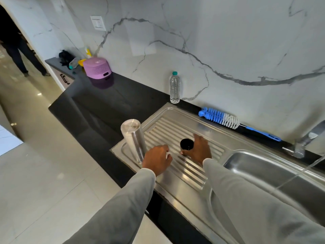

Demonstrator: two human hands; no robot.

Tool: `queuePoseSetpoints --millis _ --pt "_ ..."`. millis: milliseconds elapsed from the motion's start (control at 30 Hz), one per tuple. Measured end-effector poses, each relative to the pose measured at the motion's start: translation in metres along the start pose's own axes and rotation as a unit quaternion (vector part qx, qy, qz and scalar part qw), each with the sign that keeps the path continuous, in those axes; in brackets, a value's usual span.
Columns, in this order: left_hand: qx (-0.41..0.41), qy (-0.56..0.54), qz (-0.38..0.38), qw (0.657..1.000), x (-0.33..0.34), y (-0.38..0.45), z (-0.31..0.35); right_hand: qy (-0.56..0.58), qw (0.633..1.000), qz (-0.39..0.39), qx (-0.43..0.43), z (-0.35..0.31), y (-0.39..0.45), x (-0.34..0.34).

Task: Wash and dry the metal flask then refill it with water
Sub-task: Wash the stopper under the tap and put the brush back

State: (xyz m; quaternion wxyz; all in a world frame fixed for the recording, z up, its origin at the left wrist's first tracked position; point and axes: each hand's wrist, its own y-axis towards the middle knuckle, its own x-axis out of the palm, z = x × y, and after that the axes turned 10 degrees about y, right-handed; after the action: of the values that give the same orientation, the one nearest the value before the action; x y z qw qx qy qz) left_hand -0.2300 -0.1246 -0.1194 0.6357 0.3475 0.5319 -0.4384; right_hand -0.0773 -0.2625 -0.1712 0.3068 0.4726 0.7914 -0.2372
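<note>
1. The left end of the ribbed drainboard (pixel 177 175) is blocked by the metal flask (pixel 134 140), which stands inverted at its left edge.
2. The middle of the drainboard is taken up by the left hand (pixel 157 160), just beside the flask, and by the right hand (pixel 199 149) with a black cap (pixel 186 144).
3. Bare ribs are left along the drainboard's rear edge and its near edge.
4. The countertop's back edge is lined by a water bottle (pixel 174 88) and a bottle brush (pixel 226 119).
5. The sink basin (pixel 260 170) is crossed by running water from the tap (pixel 306 140).
</note>
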Motion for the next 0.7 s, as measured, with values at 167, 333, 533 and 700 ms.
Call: queuePoseSetpoints --millis 167,333,533,700 --pt "-0.009 0.0 -0.023 1.0 0.01 0.008 0.012 0.119 0.992 0.026 0.019 0.01 -0.005 -0.002" --pt "-0.051 -0.122 -0.074 0.988 0.025 0.021 0.04 0.228 0.971 0.062 0.045 0.025 -0.037 -0.034" --pt "-0.131 -0.476 -0.229 0.839 0.033 0.031 0.124 0.336 0.933 0.11 0.067 0.061 -0.086 -0.085" --pt "-0.098 -0.551 -0.264 0.786 0.043 0.031 0.183 0.371 0.919 0.116 0.062 0.086 -0.113 -0.118"
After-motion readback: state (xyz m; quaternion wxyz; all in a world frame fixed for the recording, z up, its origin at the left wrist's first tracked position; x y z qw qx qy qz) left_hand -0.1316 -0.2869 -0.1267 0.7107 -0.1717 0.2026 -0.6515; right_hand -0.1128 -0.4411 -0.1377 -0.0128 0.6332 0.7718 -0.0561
